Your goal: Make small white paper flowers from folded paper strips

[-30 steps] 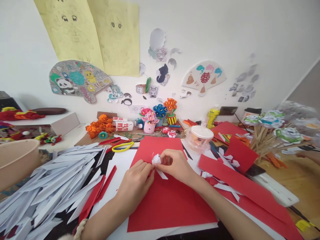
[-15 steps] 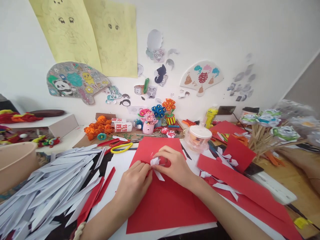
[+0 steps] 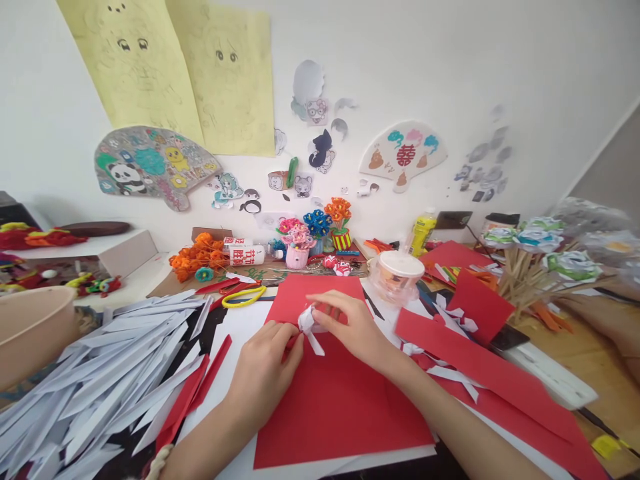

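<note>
Both my hands work a small folded white-and-red paper piece [image 3: 307, 321] above a large red paper sheet [image 3: 330, 393]. My left hand [image 3: 265, 367] pinches the piece's lower left edge with curled fingers. My right hand [image 3: 350, 327] grips its right side, fingers bent over the top. A white paper tail hangs from the piece onto the red sheet.
A heap of white paper strips [image 3: 100, 373] and red strips [image 3: 190, 393] lies left. Yellow-handled scissors [image 3: 244, 294], a lidded clear tub [image 3: 397, 273], glue bottles, paper flower pots and a beige bowl [image 3: 30, 327] ring the sheet. More red paper [image 3: 480, 367] and finished paper flowers [image 3: 545, 253] lie right.
My right fingers have shifted over the top of the paper piece, turning it slightly. My left hand stays pinched at its edge.
</note>
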`<state>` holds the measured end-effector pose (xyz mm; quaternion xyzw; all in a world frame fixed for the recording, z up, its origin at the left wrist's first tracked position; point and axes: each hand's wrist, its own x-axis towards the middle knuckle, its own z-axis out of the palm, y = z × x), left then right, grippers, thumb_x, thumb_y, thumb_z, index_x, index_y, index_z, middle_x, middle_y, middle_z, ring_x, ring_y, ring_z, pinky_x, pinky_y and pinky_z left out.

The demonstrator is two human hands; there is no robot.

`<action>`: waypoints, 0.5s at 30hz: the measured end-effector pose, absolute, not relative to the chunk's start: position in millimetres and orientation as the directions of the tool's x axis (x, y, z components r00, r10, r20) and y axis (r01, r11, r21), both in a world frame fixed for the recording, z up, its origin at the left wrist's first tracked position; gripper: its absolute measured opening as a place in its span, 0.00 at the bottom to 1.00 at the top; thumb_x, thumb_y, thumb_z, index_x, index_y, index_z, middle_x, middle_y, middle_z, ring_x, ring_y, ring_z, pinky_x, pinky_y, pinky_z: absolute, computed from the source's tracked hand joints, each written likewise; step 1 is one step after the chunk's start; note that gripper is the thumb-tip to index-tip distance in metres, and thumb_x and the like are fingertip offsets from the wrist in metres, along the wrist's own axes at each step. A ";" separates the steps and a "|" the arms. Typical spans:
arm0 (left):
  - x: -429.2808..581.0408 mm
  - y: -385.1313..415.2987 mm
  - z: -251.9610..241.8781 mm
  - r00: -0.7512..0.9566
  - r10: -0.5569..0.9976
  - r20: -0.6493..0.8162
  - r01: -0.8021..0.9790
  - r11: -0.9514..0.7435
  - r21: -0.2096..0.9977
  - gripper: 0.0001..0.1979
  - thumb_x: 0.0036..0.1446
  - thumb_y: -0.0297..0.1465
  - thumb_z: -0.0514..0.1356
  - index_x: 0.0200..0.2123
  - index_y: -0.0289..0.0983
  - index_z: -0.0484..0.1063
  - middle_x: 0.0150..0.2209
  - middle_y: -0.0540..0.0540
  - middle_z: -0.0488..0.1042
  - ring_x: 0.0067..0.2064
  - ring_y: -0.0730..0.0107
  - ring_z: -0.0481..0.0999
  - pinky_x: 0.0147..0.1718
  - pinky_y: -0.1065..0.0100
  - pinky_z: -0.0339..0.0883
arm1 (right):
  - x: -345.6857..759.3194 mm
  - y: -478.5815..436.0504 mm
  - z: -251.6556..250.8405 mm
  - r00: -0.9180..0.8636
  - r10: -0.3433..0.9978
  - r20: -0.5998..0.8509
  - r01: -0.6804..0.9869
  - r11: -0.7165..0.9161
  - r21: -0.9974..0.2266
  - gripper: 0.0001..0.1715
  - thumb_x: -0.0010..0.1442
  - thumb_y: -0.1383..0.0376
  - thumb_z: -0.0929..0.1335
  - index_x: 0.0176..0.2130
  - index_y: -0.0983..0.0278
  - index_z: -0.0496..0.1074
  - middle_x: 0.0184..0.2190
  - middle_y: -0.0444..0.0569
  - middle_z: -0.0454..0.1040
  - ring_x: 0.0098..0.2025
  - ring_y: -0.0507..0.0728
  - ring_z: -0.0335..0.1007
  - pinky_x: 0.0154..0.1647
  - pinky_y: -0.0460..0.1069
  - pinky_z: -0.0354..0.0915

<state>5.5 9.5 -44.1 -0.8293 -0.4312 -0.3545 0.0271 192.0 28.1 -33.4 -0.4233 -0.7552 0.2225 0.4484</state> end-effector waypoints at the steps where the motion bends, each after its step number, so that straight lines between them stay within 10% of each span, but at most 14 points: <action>1: 5.4 9.7 -42.4 0.350 0.715 0.605 0.739 -0.608 0.290 0.11 0.60 0.30 0.49 0.27 0.38 0.66 0.23 0.51 0.68 0.25 0.73 0.68 0.24 0.72 0.59 | 192.8 28.1 -31.9 -0.212 0.841 0.497 0.434 0.537 -0.724 0.16 0.61 0.58 0.67 0.48 0.61 0.72 0.40 0.49 0.74 0.38 0.54 0.70 0.37 0.48 0.66; 15: 2.0 13.8 -36.7 0.256 0.850 0.460 0.735 -0.480 0.479 0.12 0.60 0.34 0.52 0.28 0.38 0.71 0.23 0.51 0.72 0.23 0.72 0.68 0.23 0.71 0.59 | 192.7 23.7 -28.2 -0.414 0.769 0.488 0.331 0.626 -0.706 0.11 0.56 0.60 0.72 0.40 0.62 0.77 0.33 0.47 0.75 0.33 0.53 0.70 0.37 0.47 0.66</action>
